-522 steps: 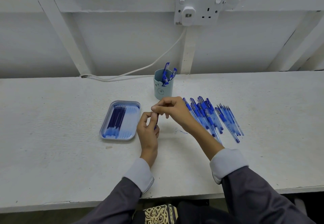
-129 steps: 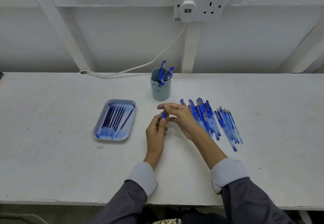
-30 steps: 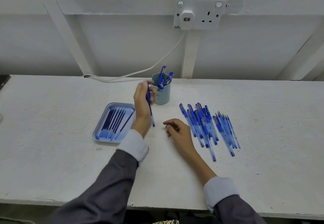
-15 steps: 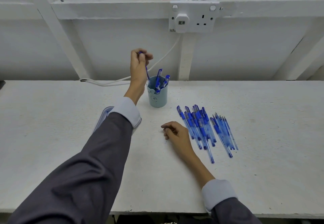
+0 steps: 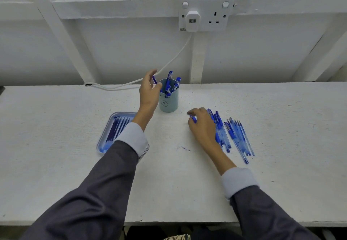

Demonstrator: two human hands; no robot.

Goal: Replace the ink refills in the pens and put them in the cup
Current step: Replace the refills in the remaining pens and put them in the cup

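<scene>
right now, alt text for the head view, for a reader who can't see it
A person's left hand is at a pale cup of pens, a blue pen between thumb and fingers; the right hand grips a loose pen beside a pen row on the white table. A refill tray lies left.

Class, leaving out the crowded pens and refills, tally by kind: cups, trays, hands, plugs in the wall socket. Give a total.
cup: 1
tray: 1
hands: 2 (left hand, right hand)
plug: 1
Total: 5
</scene>
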